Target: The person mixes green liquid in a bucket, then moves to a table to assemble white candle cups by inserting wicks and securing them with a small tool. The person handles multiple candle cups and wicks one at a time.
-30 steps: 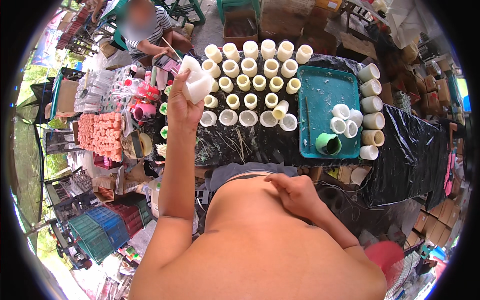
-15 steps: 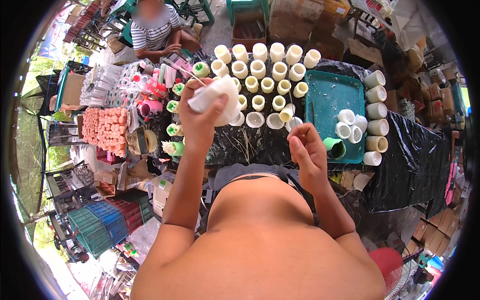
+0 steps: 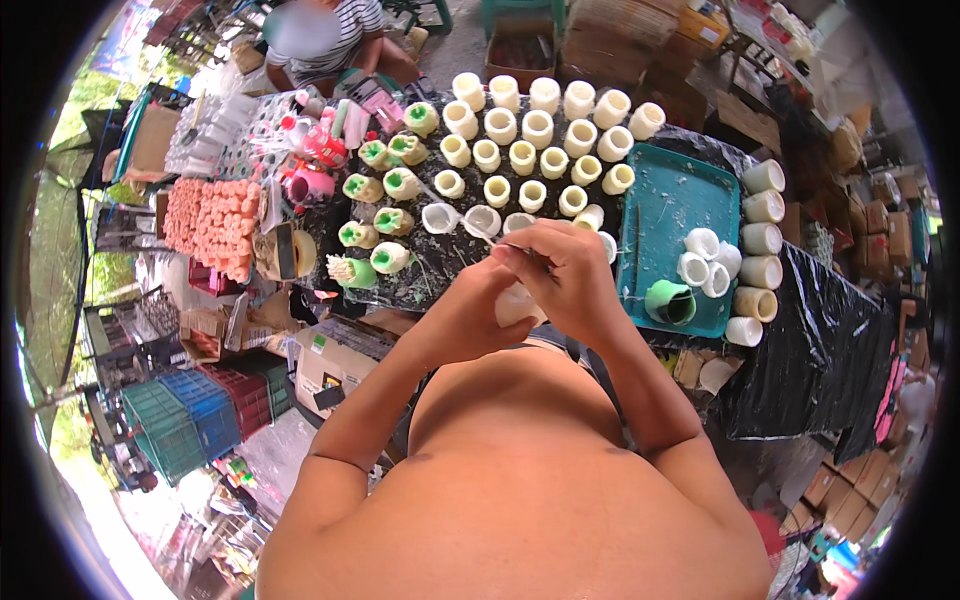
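Close in front of my body, over the near edge of the table, my two hands meet. The left hand [image 3: 470, 313] is wrapped round a white cup-shaped piece [image 3: 518, 306], partly hidden by the fingers. My right hand [image 3: 562, 268] is closed in a pinch above that piece; what lies in its fingertips is hidden. A thin pale stick [image 3: 478, 232] juts up and left from between the hands. Beyond them stand rows of cream, hollow cylinders [image 3: 537, 128], with several white translucent cups [image 3: 482, 220] in the nearest row. Green-marked cylinders [image 3: 402, 184] stand to the left.
A teal tray [image 3: 650, 215] on the right holds white rings [image 3: 703, 243] and a green cup [image 3: 669, 303]. Cream cylinders [image 3: 763, 208] line its right side. At left are pink pieces [image 3: 210, 225] and a bundle of pale sticks [image 3: 342, 268]. A person [image 3: 345, 40] sits beyond the table.
My left hand has come down and right with the white piece, toward my body. The right hand has moved left to meet it. The view has shifted slightly.
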`<state>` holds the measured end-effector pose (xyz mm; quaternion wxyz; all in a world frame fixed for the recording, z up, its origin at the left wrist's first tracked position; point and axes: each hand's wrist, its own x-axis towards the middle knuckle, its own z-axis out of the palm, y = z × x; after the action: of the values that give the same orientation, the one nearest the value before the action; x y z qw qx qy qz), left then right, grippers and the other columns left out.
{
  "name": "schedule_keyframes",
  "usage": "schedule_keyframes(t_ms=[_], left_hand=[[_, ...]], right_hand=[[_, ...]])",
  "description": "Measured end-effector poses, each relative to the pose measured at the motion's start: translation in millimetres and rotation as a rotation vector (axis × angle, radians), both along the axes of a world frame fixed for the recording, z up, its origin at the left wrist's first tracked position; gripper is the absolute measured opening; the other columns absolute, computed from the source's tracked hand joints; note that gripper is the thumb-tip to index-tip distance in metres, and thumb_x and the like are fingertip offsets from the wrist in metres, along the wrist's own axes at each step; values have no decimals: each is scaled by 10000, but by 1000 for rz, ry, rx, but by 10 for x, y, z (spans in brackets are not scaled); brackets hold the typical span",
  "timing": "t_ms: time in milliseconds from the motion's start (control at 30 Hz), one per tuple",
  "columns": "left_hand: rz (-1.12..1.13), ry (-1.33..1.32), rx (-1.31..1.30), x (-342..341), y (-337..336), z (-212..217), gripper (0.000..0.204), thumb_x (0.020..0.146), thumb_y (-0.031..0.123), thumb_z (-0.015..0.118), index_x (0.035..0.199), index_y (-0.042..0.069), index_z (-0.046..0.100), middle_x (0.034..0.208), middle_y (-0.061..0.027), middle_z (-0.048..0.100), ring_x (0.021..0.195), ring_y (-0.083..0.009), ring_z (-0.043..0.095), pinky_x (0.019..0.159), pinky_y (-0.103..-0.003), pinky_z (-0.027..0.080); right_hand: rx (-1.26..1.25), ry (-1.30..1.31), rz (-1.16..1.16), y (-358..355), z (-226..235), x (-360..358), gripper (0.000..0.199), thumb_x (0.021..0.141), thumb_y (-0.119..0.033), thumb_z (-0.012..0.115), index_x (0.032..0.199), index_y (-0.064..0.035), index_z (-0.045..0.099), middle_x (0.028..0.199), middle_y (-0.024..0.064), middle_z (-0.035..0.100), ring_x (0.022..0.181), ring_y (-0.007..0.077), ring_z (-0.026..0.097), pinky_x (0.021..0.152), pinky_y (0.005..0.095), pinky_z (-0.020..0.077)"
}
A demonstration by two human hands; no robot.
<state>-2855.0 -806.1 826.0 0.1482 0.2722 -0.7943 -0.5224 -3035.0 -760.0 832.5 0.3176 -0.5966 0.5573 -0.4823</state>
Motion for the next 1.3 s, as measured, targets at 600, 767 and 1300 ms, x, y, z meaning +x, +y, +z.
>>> schedule_keyframes(t_ms=[600,767,1300], left_hand=[[1133,316,1026,1486,-58,-2192,580,890,59,799,1395,30,515,1286,-174,656,1157,-305,694,955,-493,599],[714,-163,156,1225,-329,-2455,577,770,102,891,1256,18,591,1210,-158,643,1106,-291,671,968,-409,559],[346,-326,-399,1161,-406,-2492,744,727,283,946,1324,71,556,1398,-204,442,1298,-419,507,1075,-495,474]], right_hand=[[404,-562,-171,526,-420,-352,134,1086,-148,613,1087,-14,602,769,-35,530,601,35,437,533,214,322],[518,-574,-176,515,-583,-223,126,1053,-157,637,1095,-38,637,737,-83,498,613,10,396,538,213,287],[609,-543,-188,279,-642,455,172,1021,-207,719,1041,-38,747,775,-78,602,628,-6,405,562,208,286]])
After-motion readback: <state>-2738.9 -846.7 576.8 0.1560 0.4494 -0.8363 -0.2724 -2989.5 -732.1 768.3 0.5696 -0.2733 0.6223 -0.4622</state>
